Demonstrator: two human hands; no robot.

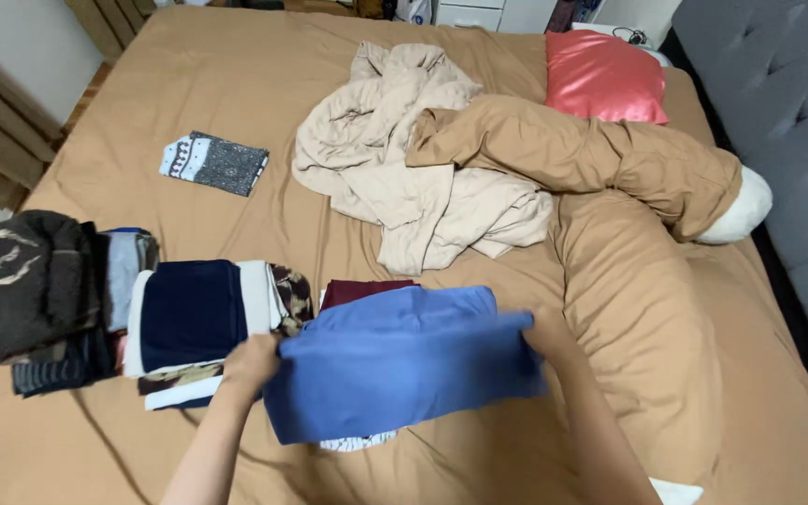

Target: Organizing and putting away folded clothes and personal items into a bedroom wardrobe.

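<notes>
Blue folded garment (404,374), soft, light and limp, hangs just above the tan bed sheet (189,84), beside the clothing stacks (198,323). Left hand (252,360) and right hand (542,339) each pinch an opposite edge; gripping both ends appears soundest, since the middle would sag.

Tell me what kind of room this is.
Most likely a bedroom at home. A wide bed under a tan sheet fills the view, a grey tufted headboard stands at its right, a pink pillow lies near it, and folded clothes are stacked on it.
</notes>
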